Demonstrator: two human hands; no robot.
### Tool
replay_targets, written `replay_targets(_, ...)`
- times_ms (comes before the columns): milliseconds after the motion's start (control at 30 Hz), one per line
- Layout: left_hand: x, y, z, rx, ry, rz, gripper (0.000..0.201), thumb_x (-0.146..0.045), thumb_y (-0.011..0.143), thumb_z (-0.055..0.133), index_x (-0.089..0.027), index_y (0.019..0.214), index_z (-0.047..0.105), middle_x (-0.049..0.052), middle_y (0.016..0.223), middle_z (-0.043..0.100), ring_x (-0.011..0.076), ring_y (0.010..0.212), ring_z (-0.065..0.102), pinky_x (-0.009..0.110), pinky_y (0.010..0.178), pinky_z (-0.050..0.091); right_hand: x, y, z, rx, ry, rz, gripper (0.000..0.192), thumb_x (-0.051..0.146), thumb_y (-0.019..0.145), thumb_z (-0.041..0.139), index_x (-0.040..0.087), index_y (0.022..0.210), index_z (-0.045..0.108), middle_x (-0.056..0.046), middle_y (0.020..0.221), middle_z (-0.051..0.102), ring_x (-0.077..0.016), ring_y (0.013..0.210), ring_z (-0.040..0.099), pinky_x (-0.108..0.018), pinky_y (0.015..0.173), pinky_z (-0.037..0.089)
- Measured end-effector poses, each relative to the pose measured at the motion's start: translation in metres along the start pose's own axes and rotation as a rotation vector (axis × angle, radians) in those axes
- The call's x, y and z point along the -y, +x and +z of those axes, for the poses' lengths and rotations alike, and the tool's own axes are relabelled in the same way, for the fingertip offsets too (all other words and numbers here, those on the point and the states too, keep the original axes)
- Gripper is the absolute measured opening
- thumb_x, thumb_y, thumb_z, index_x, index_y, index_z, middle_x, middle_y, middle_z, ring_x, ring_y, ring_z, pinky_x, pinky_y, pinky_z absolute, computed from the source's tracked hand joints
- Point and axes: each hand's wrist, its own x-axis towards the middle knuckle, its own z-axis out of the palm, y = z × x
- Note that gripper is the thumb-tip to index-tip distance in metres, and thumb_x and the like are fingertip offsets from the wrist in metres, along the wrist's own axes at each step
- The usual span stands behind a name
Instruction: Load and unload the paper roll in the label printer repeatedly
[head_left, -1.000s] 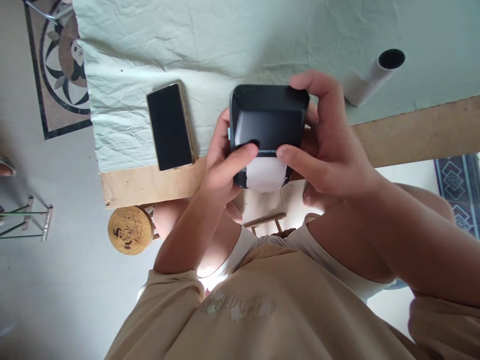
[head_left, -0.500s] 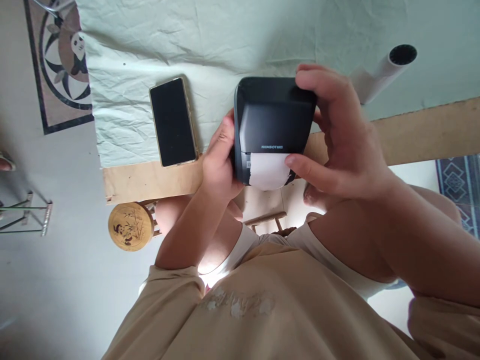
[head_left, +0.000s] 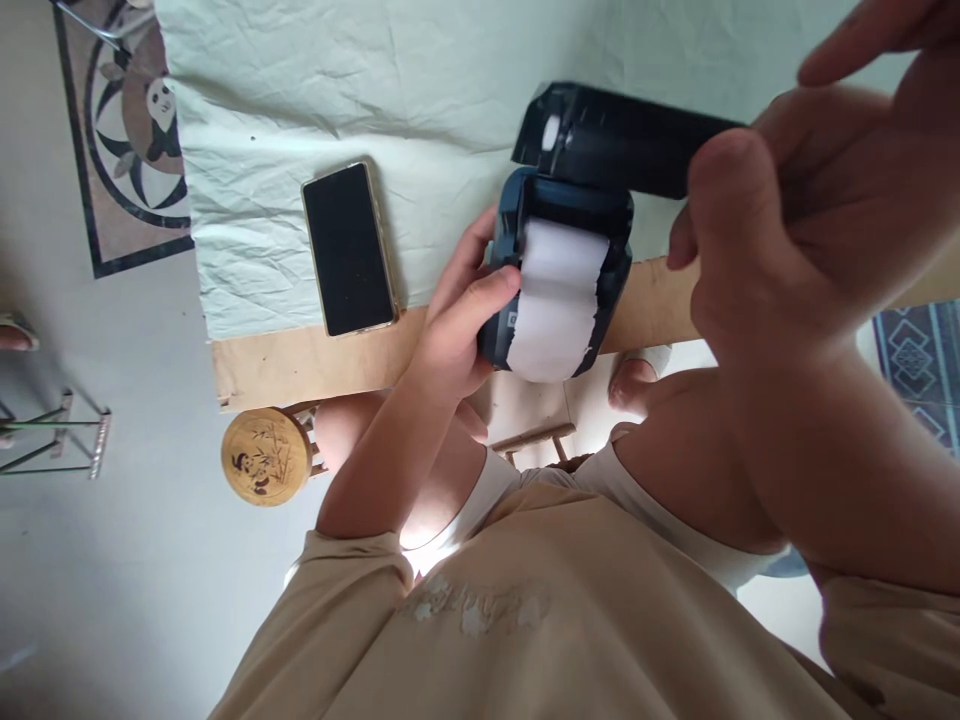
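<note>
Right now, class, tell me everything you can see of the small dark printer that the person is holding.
The printer is a small, dark blue-black box, plastic by its look, with rounded corners. Its lid is swung open, showing a white paper roll whose loose end has a torn edge. It sits at the near edge of the table. The left hand grips its side, and the right hand is at the lid.

The left hand is curling its fingers, thumb stretched forward and its tip pressing sideways, the forearm running up from the lower middle with the elbow bent. The right hand is hovering higher and nearer the camera, fingers bunched in a pinch, one finger sticking out above, its bare forearm crossing in from the right
</note>
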Motion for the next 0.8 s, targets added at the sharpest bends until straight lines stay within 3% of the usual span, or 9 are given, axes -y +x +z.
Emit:
replay_targets(133,0.002,-0.001,-0.004,-0.012,0.018,0.006,0.027,-0.038,0.092,0.064,-0.025,0.115,0.069,0.001,0.100,0.072,0.0134,0.090,0.069,0.022,0.074,0.052,-0.005,0.002,0.004,-0.041,0.078,-0.036,0.017,0.033,0.094,0.058,0.021,0.085,0.048,-0.002,0.098,0.060,-0.0064,0.070,0.059,-0.024,0.050,0.042)
replay_targets(200,0.002,-0.001,-0.004,-0.031,0.067,-0.002,0.029,-0.044,0.091,0.065,-0.025,0.114,0.068,0.002,0.099,0.071,0.0179,0.094,0.070,0.025,0.072,0.052,-0.014,0.001,0.006,0.048,-0.009,-0.167,0.010,0.026,0.091,0.059,0.019,0.086,0.054,-0.001,0.089,0.064,-0.0063,0.063,0.056,-0.025,0.050,0.039)
replay_targets(300,0.002,0.000,-0.004,0.001,0.124,-0.007,0.036,-0.043,0.086,0.073,-0.023,0.117,0.066,0.004,0.105,0.070,0.0223,0.101,0.069,0.027,0.077,0.053,-0.025,0.000,0.006,0.240,-0.310,-0.349,0.007,0.024,0.085,0.064,0.020,0.091,0.064,0.002,0.081,0.068,-0.0072,0.059,0.054,-0.026,0.056,0.038)
replay_targets(367,0.004,0.002,-0.007,0.065,0.130,0.038,0.042,-0.040,0.085,0.075,-0.023,0.122,0.064,0.004,0.112,0.070,0.0212,0.101,0.069,0.027,0.080,0.054,-0.024,0.000,0.005,0.361,-0.470,-0.304,0.013,0.031,0.086,0.063,0.024,0.096,0.068,0.001,0.087,0.070,-0.0116,0.070,0.061,-0.027,0.057,0.037)
replay_targets(467,0.010,0.003,-0.012,0.096,0.148,0.084,0.040,-0.039,0.089,0.070,-0.026,0.126,0.062,0.004,0.120,0.069,0.0201,0.104,0.069,0.027,0.082,0.056,-0.012,0.002,0.003,0.521,-0.608,-0.117,0.022,0.038,0.089,0.056,0.028,0.101,0.071,0.000,0.097,0.071,-0.0154,0.080,0.065,-0.029,0.060,0.034)
replay_targets(600,0.010,0.002,-0.015,0.068,0.242,0.050,0.045,-0.045,0.087,0.071,-0.026,0.125,0.061,0.006,0.126,0.068,0.0263,0.119,0.066,0.035,0.094,0.058,0.000,0.004,0.000,0.657,-0.721,0.049,0.032,0.045,0.085,0.055,0.027,0.107,0.069,-0.002,0.080,0.068,-0.0168,0.070,0.057,-0.029,0.058,0.028)
replay_targets(700,0.007,0.001,-0.015,0.071,0.348,0.034,0.055,-0.055,0.082,0.074,-0.026,0.126,0.060,0.008,0.130,0.066,0.0316,0.131,0.059,0.042,0.107,0.054,-0.003,0.005,-0.003,0.680,-0.632,0.050,0.035,0.046,0.080,0.060,0.026,0.108,0.068,-0.001,0.074,0.066,-0.0138,0.061,0.049,-0.028,0.056,0.029)
replay_targets(800,0.006,0.001,-0.015,0.061,0.388,0.011,0.058,-0.060,0.080,0.072,-0.028,0.127,0.058,0.006,0.128,0.065,0.0335,0.132,0.059,0.045,0.107,0.054,-0.003,0.004,-0.009,0.586,-0.378,-0.022,0.029,0.034,0.076,0.066,0.023,0.103,0.066,0.001,0.085,0.070,-0.0058,0.054,0.045,-0.025,0.056,0.037)
